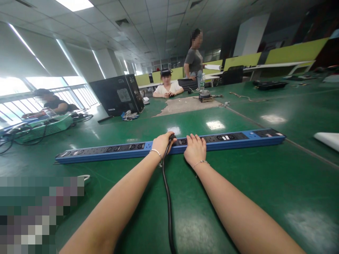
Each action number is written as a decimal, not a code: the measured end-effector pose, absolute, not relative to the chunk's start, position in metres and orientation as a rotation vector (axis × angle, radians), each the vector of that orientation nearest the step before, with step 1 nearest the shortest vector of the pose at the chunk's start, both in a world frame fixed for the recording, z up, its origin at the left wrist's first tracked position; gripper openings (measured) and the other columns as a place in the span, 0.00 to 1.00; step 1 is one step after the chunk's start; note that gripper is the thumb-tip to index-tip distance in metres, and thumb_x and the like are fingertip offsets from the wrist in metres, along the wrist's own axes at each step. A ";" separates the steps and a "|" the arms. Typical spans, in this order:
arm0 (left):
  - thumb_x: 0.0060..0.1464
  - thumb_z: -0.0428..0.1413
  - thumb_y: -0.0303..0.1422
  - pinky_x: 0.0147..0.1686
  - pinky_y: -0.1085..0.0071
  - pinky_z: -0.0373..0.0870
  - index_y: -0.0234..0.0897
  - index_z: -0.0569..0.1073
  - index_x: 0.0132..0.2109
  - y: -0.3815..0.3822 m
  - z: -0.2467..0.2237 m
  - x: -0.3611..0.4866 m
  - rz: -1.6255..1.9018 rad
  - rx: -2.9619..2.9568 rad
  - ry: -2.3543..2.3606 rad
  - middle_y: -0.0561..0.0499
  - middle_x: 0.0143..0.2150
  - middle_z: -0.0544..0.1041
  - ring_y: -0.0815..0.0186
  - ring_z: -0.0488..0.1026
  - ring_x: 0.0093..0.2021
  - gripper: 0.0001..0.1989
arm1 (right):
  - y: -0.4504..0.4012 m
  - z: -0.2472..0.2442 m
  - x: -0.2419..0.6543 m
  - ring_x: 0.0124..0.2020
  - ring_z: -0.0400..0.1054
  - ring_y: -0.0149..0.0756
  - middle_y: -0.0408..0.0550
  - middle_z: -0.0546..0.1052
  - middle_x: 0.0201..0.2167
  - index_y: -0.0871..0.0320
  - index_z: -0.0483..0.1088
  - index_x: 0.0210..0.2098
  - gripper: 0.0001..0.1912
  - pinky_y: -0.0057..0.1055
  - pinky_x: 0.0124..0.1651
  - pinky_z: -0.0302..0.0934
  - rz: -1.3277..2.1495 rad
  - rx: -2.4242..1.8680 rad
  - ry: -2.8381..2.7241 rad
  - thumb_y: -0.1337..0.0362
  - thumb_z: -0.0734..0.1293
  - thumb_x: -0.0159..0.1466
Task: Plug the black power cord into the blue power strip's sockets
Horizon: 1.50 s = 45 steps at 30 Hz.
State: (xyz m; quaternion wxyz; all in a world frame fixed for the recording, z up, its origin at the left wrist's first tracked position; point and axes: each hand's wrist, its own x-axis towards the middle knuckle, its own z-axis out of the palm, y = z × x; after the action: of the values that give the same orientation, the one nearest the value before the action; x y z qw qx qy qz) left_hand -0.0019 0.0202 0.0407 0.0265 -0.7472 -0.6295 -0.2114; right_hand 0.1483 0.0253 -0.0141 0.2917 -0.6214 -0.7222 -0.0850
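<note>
A long blue power strip [127,155] with black sockets lies across the green table in front of me. My left hand [161,144] is closed around a black power plug [172,137], holding it at a socket near the strip's middle. How far the plug sits in the socket is hidden by my fingers. From it a black cord [166,183] runs down toward me between my forearms. Just to the right, my right hand [195,150] grips the strip, its fingers bent over the top. A single socket shows between the two hands.
Beyond the strip stand a black computer case [116,95], gloves [129,115] and a brown sheet [182,105] with a small device [205,95]. A green basket [50,127] with cables is at left. A white object [328,140] lies right. Several people are farther back.
</note>
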 end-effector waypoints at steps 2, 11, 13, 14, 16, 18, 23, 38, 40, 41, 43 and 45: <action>0.57 0.47 0.45 0.43 0.68 0.67 0.45 0.67 0.53 0.017 0.042 0.000 -0.611 -2.285 -1.933 0.49 0.43 0.78 0.61 0.74 0.43 0.19 | 0.025 -0.014 0.148 0.60 0.52 0.44 0.54 0.65 0.57 0.63 0.63 0.55 0.24 0.44 0.60 0.38 -0.228 -1.655 -1.926 0.71 0.53 0.61; 0.57 0.48 0.45 0.47 0.65 0.60 0.48 0.67 0.51 0.013 0.040 0.009 -0.517 -2.235 -1.871 0.51 0.42 0.78 0.61 0.72 0.45 0.17 | 0.025 -0.014 0.149 0.60 0.53 0.44 0.54 0.66 0.57 0.63 0.64 0.55 0.23 0.44 0.60 0.39 -0.238 -1.645 -1.922 0.71 0.53 0.61; 0.57 0.47 0.46 0.47 0.63 0.59 0.48 0.67 0.50 0.013 0.038 0.009 -0.521 -2.223 -1.839 0.51 0.41 0.78 0.61 0.72 0.44 0.17 | 0.024 -0.014 0.149 0.60 0.53 0.44 0.54 0.65 0.57 0.63 0.64 0.55 0.23 0.43 0.60 0.39 -0.240 -1.644 -1.923 0.71 0.53 0.61; 0.57 0.47 0.46 0.47 0.63 0.59 0.47 0.67 0.50 0.013 0.037 0.010 -0.525 -2.219 -1.825 0.51 0.40 0.78 0.61 0.72 0.43 0.17 | 0.024 -0.013 0.149 0.60 0.53 0.44 0.54 0.65 0.57 0.63 0.63 0.55 0.23 0.43 0.60 0.39 -0.240 -1.646 -1.923 0.71 0.53 0.61; 0.57 0.46 0.46 0.47 0.63 0.58 0.47 0.67 0.50 0.012 0.035 0.010 -0.537 -2.207 -1.805 0.51 0.40 0.78 0.61 0.72 0.42 0.17 | 0.024 -0.013 0.149 0.60 0.52 0.44 0.54 0.65 0.57 0.63 0.63 0.55 0.23 0.43 0.60 0.39 -0.235 -1.652 -1.924 0.71 0.53 0.62; 0.57 0.46 0.46 0.47 0.63 0.57 0.48 0.67 0.51 0.012 0.034 0.011 -0.554 -2.192 -1.793 0.51 0.40 0.78 0.62 0.72 0.42 0.17 | 0.024 -0.013 0.148 0.60 0.52 0.44 0.54 0.65 0.57 0.63 0.63 0.55 0.23 0.44 0.60 0.39 -0.225 -1.658 -1.925 0.71 0.53 0.62; 0.57 0.45 0.46 0.49 0.62 0.56 0.47 0.67 0.50 0.009 0.030 0.012 -0.534 -2.178 -1.825 0.51 0.40 0.77 0.62 0.71 0.43 0.17 | 0.025 -0.013 0.148 0.60 0.53 0.44 0.54 0.66 0.57 0.63 0.64 0.55 0.23 0.45 0.61 0.39 -0.179 -1.640 -1.891 0.72 0.53 0.61; 0.58 0.42 0.29 0.60 0.62 0.51 0.34 0.58 0.60 -0.004 0.001 0.002 -0.514 -2.209 -1.833 0.44 0.59 0.67 0.63 0.60 0.60 0.23 | 0.010 -0.001 0.127 0.61 0.53 0.35 0.53 0.62 0.59 0.63 0.64 0.55 0.25 0.37 0.63 0.50 0.135 -0.909 -2.157 0.71 0.58 0.57; 0.58 0.41 0.29 0.60 0.61 0.52 0.33 0.58 0.61 -0.005 0.000 0.003 -0.526 -2.164 -1.884 0.43 0.60 0.66 0.61 0.59 0.61 0.24 | 0.011 -0.001 0.125 0.60 0.56 0.34 0.52 0.65 0.58 0.62 0.67 0.52 0.21 0.35 0.63 0.50 0.126 -0.944 -2.146 0.70 0.58 0.60; 0.58 0.40 0.30 0.60 0.60 0.52 0.32 0.58 0.61 -0.005 0.000 0.003 -0.540 -2.135 -1.910 0.43 0.60 0.66 0.61 0.58 0.61 0.23 | 0.012 -0.001 0.124 0.60 0.56 0.34 0.51 0.66 0.57 0.62 0.68 0.51 0.20 0.34 0.63 0.50 0.117 -0.962 -2.143 0.70 0.57 0.61; 0.59 0.40 0.31 0.60 0.59 0.51 0.32 0.60 0.60 -0.005 0.001 0.004 -0.555 -2.100 -1.936 0.44 0.60 0.65 0.59 0.58 0.62 0.23 | 0.012 -0.001 0.121 0.59 0.57 0.33 0.50 0.67 0.57 0.60 0.68 0.50 0.19 0.34 0.63 0.51 0.094 -0.999 -2.136 0.70 0.57 0.62; 0.59 0.40 0.31 0.60 0.59 0.51 0.33 0.62 0.59 -0.006 0.002 0.004 -0.543 -2.100 -1.935 0.44 0.61 0.64 0.59 0.57 0.62 0.22 | 0.012 -0.002 0.118 0.60 0.57 0.34 0.51 0.65 0.58 0.61 0.66 0.53 0.20 0.34 0.62 0.52 0.066 -1.050 -2.104 0.68 0.58 0.62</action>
State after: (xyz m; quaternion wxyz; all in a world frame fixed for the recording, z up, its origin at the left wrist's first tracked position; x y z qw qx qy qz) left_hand 0.0041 -0.0064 0.0023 0.1172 -0.7174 -0.6612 -0.1857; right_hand 0.1177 0.0124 -0.0022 0.3843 -0.4121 -0.8257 0.0259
